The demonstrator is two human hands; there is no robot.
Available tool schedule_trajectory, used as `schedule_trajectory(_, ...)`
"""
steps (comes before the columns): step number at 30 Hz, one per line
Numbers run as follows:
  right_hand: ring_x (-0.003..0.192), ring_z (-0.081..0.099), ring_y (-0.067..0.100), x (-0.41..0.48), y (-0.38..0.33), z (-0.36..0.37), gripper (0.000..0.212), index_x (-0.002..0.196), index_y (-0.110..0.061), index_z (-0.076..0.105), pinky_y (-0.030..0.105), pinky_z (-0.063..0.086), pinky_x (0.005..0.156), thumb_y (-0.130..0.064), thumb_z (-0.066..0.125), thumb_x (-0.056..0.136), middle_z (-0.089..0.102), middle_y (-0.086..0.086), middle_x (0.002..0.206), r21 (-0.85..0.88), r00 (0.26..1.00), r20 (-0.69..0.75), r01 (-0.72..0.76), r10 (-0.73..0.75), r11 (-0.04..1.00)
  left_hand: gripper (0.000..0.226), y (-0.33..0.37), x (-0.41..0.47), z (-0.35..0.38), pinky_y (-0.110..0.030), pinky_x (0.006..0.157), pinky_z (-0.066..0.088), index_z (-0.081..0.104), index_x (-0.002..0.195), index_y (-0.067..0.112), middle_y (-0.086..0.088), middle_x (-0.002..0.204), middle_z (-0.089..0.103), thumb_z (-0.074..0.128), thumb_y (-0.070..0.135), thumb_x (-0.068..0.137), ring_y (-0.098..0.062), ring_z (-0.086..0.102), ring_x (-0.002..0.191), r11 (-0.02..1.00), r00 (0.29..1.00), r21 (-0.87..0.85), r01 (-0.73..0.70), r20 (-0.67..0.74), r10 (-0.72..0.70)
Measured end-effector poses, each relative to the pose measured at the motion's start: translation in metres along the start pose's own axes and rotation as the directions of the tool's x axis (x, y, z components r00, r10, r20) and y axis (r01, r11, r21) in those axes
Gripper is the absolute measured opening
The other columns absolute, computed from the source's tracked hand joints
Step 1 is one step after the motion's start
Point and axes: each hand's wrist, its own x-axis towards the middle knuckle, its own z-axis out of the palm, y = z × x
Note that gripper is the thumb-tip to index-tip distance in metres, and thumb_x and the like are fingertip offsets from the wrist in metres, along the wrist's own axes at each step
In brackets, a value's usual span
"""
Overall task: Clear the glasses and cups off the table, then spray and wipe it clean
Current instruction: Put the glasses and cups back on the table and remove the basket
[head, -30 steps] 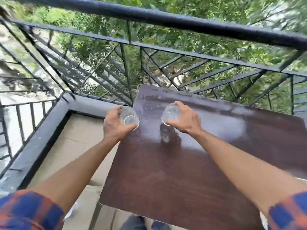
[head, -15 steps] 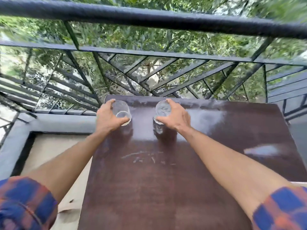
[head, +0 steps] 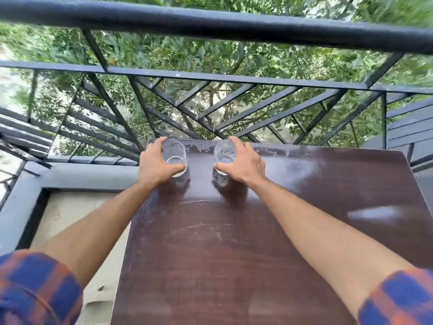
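Since a second ago my left hand (head: 155,164) has come in from beyond the table's left side, and it now sits over the far-left corner of the table (head: 234,254); over the last half second both hands have barely shifted. My left hand grips the left glass (head: 174,153), a clear tumbler, with the thumb across its near side and the fingers curled round the far side. My right hand (head: 243,164) holds the right glass (head: 223,152) the same way, thumb in front and fingers over the back.

Both tumblers are upright, apart from each other, close to the far edge of the dark brown tabletop. Their reflections lie on the wood just below them, but I cannot tell whether the bases touch the surface or hang just above it. Pale smears and scratch marks cross the wood nearer to me.

My rolled blue-and-orange checked sleeves (head: 35,287) show at the bottom corners. Beyond the table stands a black metal railing (head: 210,22), with green foliage (head: 187,55) behind it. A grey ledge (head: 82,177) runs below the railing on the left.
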Motion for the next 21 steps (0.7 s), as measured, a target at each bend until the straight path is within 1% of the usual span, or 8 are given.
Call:
schedule_trajectory(5, 0.122, 0.053, 0.029, -0.003, -0.001, -0.003, 0.111, 0.153, -0.038, 0.022, 0.044, 0.044, 0.096, -0.081, 0.070, 0.062, 0.050, 0.004, 0.133, 0.013, 1.000, 0.020, -0.005, 0.005, 1.000, 0.128, -0.002, -0.005, -0.004, -0.046, 0.109, 0.046, 0.035, 0.153, 0.023, -0.012, 0.136, 0.059, 0.074, 0.070, 0.040, -0.033, 0.056, 0.125, 0.999, 0.999, -0.003, 0.040, -0.002, -0.040)
schedule_trajectory(8, 0.125, 0.052, 0.029, -0.013, 0.001, -0.008, 0.114, 0.154, -0.038, 0.020, 0.045, 0.045, 0.097, -0.079, 0.072, 0.062, 0.050, 0.004, 0.139, 0.036, 1.000, -0.002, -0.010, 0.011, 0.999, 0.127, -0.011, -0.016, -0.011, -0.046, 0.109, 0.045, 0.037, 0.152, 0.021, -0.015, 0.136, 0.058, 0.076, 0.071, 0.042, -0.034, 0.054, 0.127, 0.999, 0.999, 0.008, 0.036, -0.019, -0.035)
schedule_trajectory(11, 0.118, 0.056, 0.028, -0.032, 0.005, -0.012, 0.096, 0.148, -0.039, 0.031, 0.041, 0.048, 0.090, -0.070, 0.073, 0.067, 0.052, 0.002, 0.135, 0.100, 0.992, -0.122, -0.020, 0.032, 0.995, 0.100, -0.027, -0.046, -0.026, -0.045, 0.101, 0.051, 0.049, 0.142, 0.019, -0.011, 0.125, 0.064, 0.085, 0.061, 0.058, -0.029, 0.062, 0.113, 0.998, 0.997, -0.019, 0.058, -0.041, -0.058)
schedule_trajectory(14, 0.110, 0.058, 0.027, -0.057, 0.003, -0.010, 0.059, 0.130, -0.033, 0.052, 0.035, 0.046, 0.081, -0.052, 0.070, 0.077, 0.055, 0.001, 0.124, 0.232, 0.972, -0.209, -0.057, 0.107, 0.971, 0.060, -0.044, -0.104, -0.045, -0.039, 0.091, 0.053, 0.062, 0.127, 0.018, -0.006, 0.111, 0.067, 0.079, 0.044, 0.076, -0.024, 0.065, 0.093, 0.986, 0.980, -0.097, 0.135, -0.136, -0.148)
schedule_trajectory(16, 0.105, 0.062, 0.027, -0.077, -0.002, -0.001, 0.031, 0.108, -0.030, 0.063, 0.033, 0.046, 0.079, -0.045, 0.067, 0.081, 0.066, 0.000, 0.111, 0.343, 0.973, -0.165, -0.096, 0.160, 0.935, 0.032, -0.067, -0.155, -0.060, -0.034, 0.085, 0.051, 0.069, 0.111, 0.020, -0.004, 0.099, 0.071, 0.076, 0.034, 0.083, -0.019, 0.065, 0.082, 0.968, 0.955, -0.124, 0.217, -0.180, -0.238)
schedule_trajectory(18, 0.098, 0.067, 0.027, -0.099, -0.011, 0.012, 0.014, 0.087, -0.030, 0.066, 0.030, 0.046, 0.075, -0.043, 0.068, 0.081, 0.073, -0.002, 0.095, 0.417, 0.983, -0.072, -0.124, 0.169, 0.900, 0.009, -0.102, -0.207, -0.072, -0.034, 0.085, 0.051, 0.070, 0.096, 0.027, -0.001, 0.090, 0.072, 0.072, 0.029, 0.087, -0.020, 0.067, 0.081, 0.947, 0.926, -0.120, 0.297, -0.207, -0.316)
schedule_trajectory(19, 0.096, 0.068, 0.026, -0.112, -0.018, 0.020, 0.012, 0.082, -0.031, 0.066, 0.029, 0.048, 0.076, -0.042, 0.069, 0.082, 0.074, -0.003, 0.092, 0.422, 0.989, -0.019, -0.124, 0.145, 0.898, 0.006, -0.123, -0.236, -0.079, -0.035, 0.086, 0.053, 0.069, 0.091, 0.028, 0.001, 0.087, 0.072, 0.070, 0.031, 0.086, -0.021, 0.069, 0.081, 0.932, 0.907, -0.139, 0.335, -0.222, -0.359)
schedule_trajectory(21, 0.096, 0.068, 0.023, -0.142, -0.036, 0.042, 0.011, 0.079, -0.033, 0.066, 0.030, 0.050, 0.079, -0.042, 0.069, 0.083, 0.073, -0.007, 0.089, 0.378, 0.995, 0.084, -0.080, 0.052, 0.922, 0.012, -0.168, -0.298, -0.093, -0.038, 0.087, 0.054, 0.072, 0.092, 0.026, 0.002, 0.087, 0.073, 0.069, 0.035, 0.085, -0.019, 0.070, 0.084, 0.890, 0.853, -0.161, 0.426, -0.256, -0.455)
